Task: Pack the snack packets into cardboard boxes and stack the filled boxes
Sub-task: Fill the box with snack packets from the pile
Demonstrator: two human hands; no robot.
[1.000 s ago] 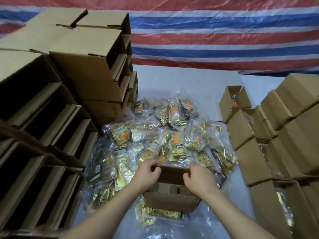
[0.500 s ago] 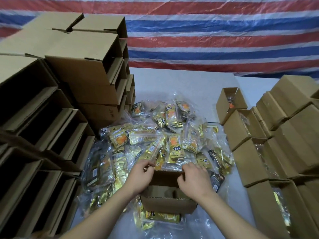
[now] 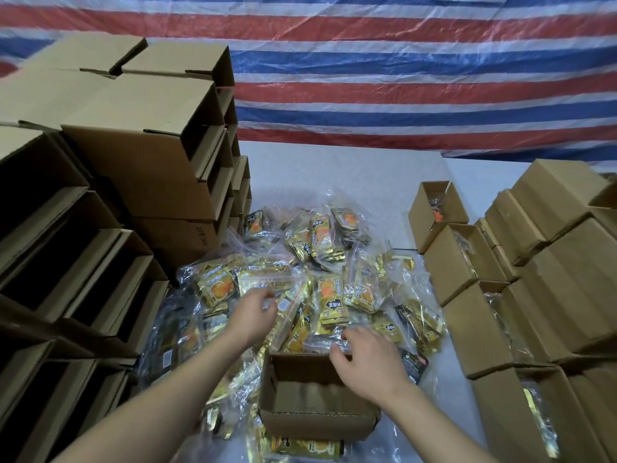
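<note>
- An open cardboard box point(image 3: 317, 396) sat mouth-up at the near edge of the snack packets point(image 3: 300, 279), half on top of them; likely set there so bags could be dropped straight in. It looked empty inside.
- Left hand point(image 3: 255, 317) reached into the pile, fingers curled at a clear bag; whether it gripped the bag could not be told.
- Right hand point(image 3: 367, 362) hovered over the box's far rim, fingers spread and loosely bent, holding nothing.
- Empty boxes point(image 3: 110, 202) were stacked on their sides at left, mouths facing in, probably for quick pulling.
- Filled boxes point(image 3: 467, 262) stood in rows at right, tops open, plastic showing inside; probably staged there for stacking.
- Packets were gold foil with an orange picture, bundled in clear bags. Dark characters were printed on them, too small to read.
- One left-hand box bore small sideways print, illegible.
- A striped tarp point(image 3: 400, 78) hung behind the table point(image 3: 334, 168).
</note>
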